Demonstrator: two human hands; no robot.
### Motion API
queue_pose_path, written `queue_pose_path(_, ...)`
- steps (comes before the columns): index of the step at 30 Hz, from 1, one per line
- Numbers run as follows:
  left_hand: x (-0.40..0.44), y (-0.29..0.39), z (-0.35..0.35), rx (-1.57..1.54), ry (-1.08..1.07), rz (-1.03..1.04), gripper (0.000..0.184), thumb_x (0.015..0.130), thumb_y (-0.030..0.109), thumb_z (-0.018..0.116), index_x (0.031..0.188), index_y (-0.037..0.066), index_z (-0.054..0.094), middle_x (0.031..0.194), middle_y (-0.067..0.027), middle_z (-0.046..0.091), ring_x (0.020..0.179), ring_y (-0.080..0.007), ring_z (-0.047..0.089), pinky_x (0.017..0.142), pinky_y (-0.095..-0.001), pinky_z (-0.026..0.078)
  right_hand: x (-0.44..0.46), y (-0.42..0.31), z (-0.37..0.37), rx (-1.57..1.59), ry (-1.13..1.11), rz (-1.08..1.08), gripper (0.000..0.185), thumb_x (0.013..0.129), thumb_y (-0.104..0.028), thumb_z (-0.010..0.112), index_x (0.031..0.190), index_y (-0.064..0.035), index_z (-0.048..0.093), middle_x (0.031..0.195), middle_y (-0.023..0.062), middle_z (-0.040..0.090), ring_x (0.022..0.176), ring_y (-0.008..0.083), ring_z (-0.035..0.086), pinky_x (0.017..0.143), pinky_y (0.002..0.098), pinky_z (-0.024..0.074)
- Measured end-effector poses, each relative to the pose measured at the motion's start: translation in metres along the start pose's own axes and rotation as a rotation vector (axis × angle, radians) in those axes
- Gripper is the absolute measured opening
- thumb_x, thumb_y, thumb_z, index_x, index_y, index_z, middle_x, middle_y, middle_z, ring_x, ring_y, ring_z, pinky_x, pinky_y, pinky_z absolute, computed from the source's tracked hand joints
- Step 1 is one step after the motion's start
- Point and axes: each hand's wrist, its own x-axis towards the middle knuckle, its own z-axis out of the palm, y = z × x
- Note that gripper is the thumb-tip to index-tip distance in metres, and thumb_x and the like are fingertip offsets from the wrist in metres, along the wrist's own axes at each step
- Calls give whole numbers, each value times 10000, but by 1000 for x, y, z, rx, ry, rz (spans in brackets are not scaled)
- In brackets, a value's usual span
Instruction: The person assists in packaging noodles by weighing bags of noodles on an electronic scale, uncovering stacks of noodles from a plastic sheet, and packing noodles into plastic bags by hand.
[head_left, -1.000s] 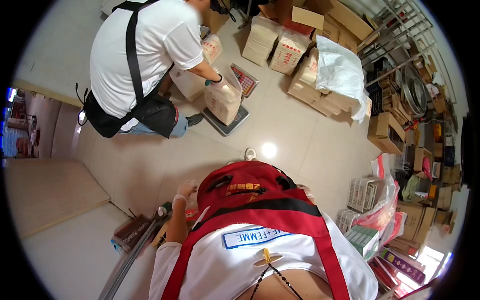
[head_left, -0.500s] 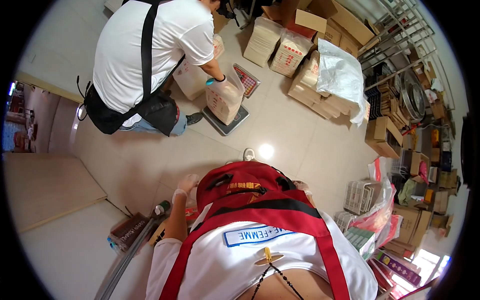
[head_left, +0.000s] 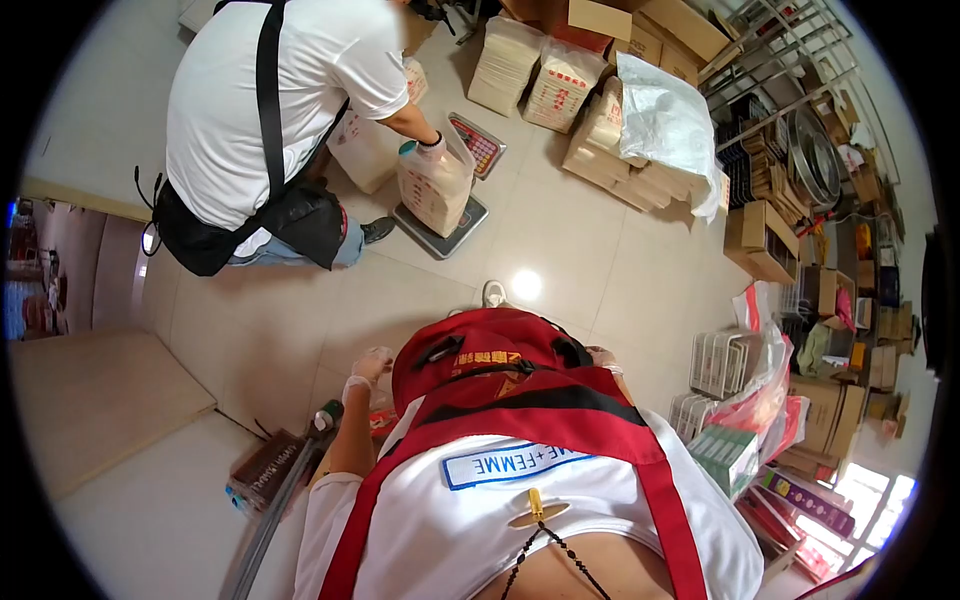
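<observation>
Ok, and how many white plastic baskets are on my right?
2: the farther basket, beside the plastic bag, and the nearer basket, next to the green box. Others may be hidden behind the bag.

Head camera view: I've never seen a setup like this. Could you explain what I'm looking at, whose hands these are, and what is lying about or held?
There is no robot here. A person wears the camera on their head, looking down over their own red apron. Their left hand, in what looks like a thin clear glove, is beside the apron. The right hand is partly hidden behind it; I can't make out anything held in either.

At the upper left, a co-worker leans over, one hand at the top of a plastic bag standing on a scale. Behind it is a keypad. Farther along the floor stand two filled bags and a stack partly covered by a white sheet.
</observation>
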Motion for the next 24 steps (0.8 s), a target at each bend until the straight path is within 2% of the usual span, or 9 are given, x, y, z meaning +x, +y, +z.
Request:
queue_pose_path(1,1,-2,2,2,0,2,276,740,243,403,874,37,530,858,-94,574,725,-201,578,675,-305,420,1,3,1,29,-4,-16,207,782,-167,440,867,-38,579,647,13,550,427,84,404,387,219,322)
queue_pose_path(3,4,-7,5,-92,15,-55,362,764,283,312,881,15,527,851,-111,582,685,-178,592,672,-277,421,-2,6,3,28,12,-13,206,781,-167,442,864,-37,579,636,12,546,425,86,404,388,221,323)
queue_pose_path(7,7,-19,-2,-76,1,-89,360,765,283,340,900,4,523,844,-135,582,687,-196,589,650,-277,430,0,17,5,94,7,22,203,772,-159,451,869,-37,581,606,7,534,421,92,400,392,228,324)
queue_pose_path(9,16,-37,3,-268,-3,-107,367,769,291,365,925,-4,519,844,-150,581,682,-207,588,631,-283,440,7,26,7,118,9,35,202,770,-155,454,872,-37,581,594,3,526,419,94,394,391,229,323)
queue_pose_path(14,24,-54,0,-305,0,-143,366,773,293,385,941,-4,517,841,-152,581,678,-220,586,626,-286,447,14,40,9,131,5,39,200,767,-151,462,876,-34,584,581,-2,508,417,91,379,392,229,321)
queue_pose_path(17,30,-58,4,-324,8,-177,364,778,291,377,941,-2,519,841,-148,581,684,-221,585,626,-283,447,-1,27,12,181,56,49,196,767,-149,468,870,-30,586,595,0,505,449,87,393,417,230,335)
queue_pose_path(19,28,-51,1,-349,-2,-174,362,781,288,373,941,-2,520,840,-146,582,691,-221,584,623,-282,447,-13,12,10,45,42,62,193,767,-152,474,865,-32,589,657,22,540,534,93,448,490,229,374)
queue_pose_path(21,17,-39,-6,-116,-70,-94,357,782,281,369,936,-3,522,842,-142,580,691,-218,579,628,-278,444,-17,8,10,21,43,36,198,773,-148,471,878,-19,579,700,37,554,588,103,472,533,229,386)
queue_pose_path(24,35,-58,9,-319,0,-217,353,778,277,366,928,1,526,812,-133,579,686,-207,569,638,-279,437,-21,-1,10,67,20,22,213,786,-138,462,906,12,555,777,63,570,674,125,507,607,232,403)
